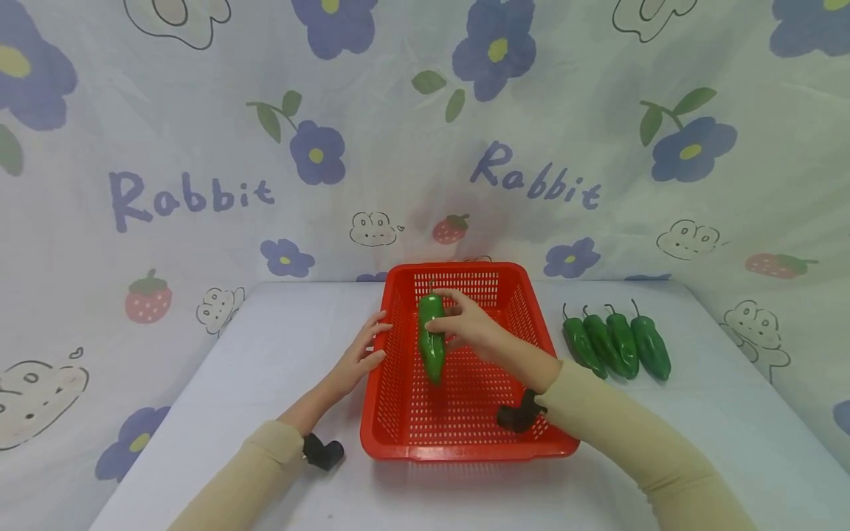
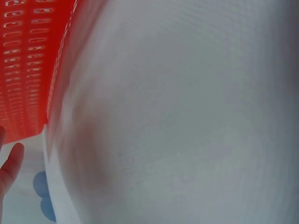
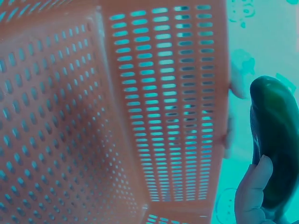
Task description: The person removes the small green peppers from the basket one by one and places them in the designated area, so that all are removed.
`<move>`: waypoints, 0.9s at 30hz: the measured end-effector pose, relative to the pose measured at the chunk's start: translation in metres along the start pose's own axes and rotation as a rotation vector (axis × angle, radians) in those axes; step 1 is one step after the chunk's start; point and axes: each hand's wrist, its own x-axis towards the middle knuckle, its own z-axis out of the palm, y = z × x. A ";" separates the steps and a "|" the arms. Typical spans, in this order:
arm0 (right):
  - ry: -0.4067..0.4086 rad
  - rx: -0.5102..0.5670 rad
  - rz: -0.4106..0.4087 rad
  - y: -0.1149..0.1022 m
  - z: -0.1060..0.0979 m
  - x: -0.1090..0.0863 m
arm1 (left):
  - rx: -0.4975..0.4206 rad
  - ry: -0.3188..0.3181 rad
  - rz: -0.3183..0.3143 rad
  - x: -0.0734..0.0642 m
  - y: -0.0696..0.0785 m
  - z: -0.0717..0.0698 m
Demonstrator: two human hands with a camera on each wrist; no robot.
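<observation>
In the head view a long green pepper [image 1: 433,346] hangs stem up over the left part of a red perforated plastic basket [image 1: 468,451]. My right hand [image 1: 465,322] grips it from the right, thumb and fingers on its upper half. The right wrist view shows the same pepper [image 3: 275,140] with my thumb [image 3: 254,186] against its side, level with the basket wall [image 3: 173,102]. My left hand [image 1: 355,361] rests at the basket's left rim, fingers spread and relaxed. In the left wrist view only its fingertips [image 2: 13,163] show, beside the basket's outer wall [image 2: 28,70].
Several green peppers [image 1: 623,343] lie side by side on the white table [image 1: 292,332], to the right of the basket. Behind the table hangs a white cloth [image 1: 398,177] printed with flowers and rabbits. Each wrist carries a small black camera [image 1: 323,451].
</observation>
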 end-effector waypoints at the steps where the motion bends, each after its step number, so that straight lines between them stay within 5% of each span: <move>1: 0.000 -0.004 -0.005 -0.001 -0.002 -0.002 | -0.001 0.000 0.001 0.000 0.000 0.000; 20: 0.013 0.005 -0.042 -0.017 -0.044 -0.028 | -0.002 0.000 0.011 0.001 -0.004 0.000; 27: 0.032 -0.017 -0.059 -0.018 -0.062 -0.038 | -0.015 0.008 0.026 0.005 -0.035 -0.001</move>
